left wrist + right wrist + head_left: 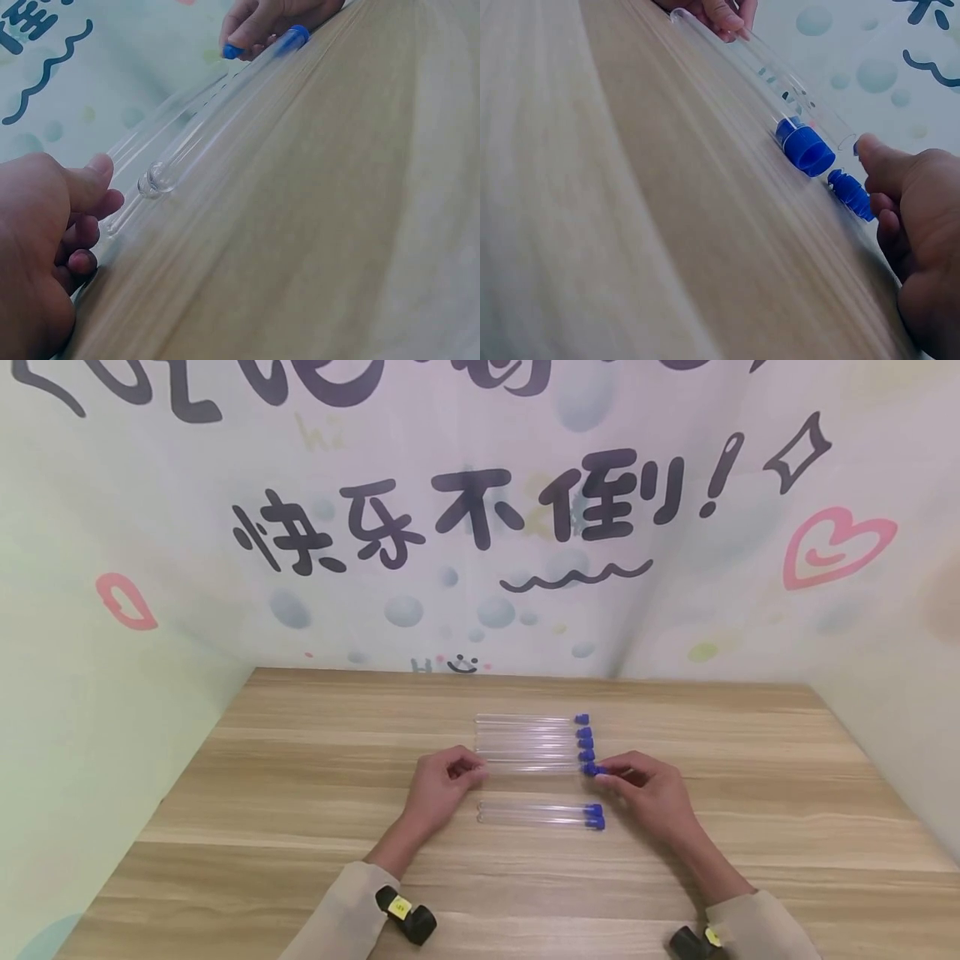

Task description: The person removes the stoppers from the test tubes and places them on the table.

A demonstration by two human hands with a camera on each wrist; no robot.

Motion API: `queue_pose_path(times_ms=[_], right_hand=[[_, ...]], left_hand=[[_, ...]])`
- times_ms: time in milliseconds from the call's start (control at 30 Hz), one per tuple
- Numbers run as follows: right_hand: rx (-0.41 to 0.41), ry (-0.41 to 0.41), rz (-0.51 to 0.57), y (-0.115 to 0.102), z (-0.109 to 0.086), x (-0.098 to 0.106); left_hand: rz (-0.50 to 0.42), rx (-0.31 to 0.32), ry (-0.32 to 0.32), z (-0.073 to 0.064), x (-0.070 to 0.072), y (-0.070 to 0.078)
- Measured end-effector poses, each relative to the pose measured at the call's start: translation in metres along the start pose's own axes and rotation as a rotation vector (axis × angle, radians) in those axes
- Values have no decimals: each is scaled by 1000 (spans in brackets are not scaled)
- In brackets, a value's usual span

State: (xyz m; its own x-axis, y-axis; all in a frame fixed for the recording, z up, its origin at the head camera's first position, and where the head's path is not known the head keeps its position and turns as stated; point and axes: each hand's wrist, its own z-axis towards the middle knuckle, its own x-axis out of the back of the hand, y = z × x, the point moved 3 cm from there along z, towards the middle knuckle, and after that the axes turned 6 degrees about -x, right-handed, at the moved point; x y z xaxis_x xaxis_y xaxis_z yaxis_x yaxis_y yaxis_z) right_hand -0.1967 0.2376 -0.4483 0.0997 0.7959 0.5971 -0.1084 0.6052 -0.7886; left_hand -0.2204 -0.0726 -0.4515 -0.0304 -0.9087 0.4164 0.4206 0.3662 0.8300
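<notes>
Several clear test tubes (pixel 523 733) lie side by side on the wooden table, with loose blue caps (pixel 584 733) by their mouths. My left hand (pixel 442 785) pinches the rounded end of the nearest tube (pixel 532 768) in that group. At its other end, my right hand (pixel 648 789) holds a small blue cap (pixel 234 51) between thumb and fingers, close to the mouth; the fingers mostly hide it in the right wrist view. Closer to me lie two tubes (pixel 532 815) with blue caps (pixel 806 146) fitted in their mouths.
The wood-grain table (pixel 300 760) reaches back to a printed cloth (pixel 465 610) with dark lettering, hearts and dots. Pale cloth walls stand at the left and right. Each wrist carries a small black camera (pixel 405 914).
</notes>
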Motion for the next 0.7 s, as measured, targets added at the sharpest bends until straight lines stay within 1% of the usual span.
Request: queue_pose_path(times_ms=[100,267,467,533,700], right_hand=[[13,-19,-23,-1,0,-1],[-20,-30,-41,-1,0,-2],[-72,-40,-33,-2,2,-2],[-73,-44,-37,-1,2,-2],[-44,-39,-67,-1,2,-3]], left_hand=[[4,1,8,0,0,0],[9,15,7,0,0,0],[9,14,7,1,0,-1],[12,11,5,1,0,-1],[31,0,-9,0,0,-1]])
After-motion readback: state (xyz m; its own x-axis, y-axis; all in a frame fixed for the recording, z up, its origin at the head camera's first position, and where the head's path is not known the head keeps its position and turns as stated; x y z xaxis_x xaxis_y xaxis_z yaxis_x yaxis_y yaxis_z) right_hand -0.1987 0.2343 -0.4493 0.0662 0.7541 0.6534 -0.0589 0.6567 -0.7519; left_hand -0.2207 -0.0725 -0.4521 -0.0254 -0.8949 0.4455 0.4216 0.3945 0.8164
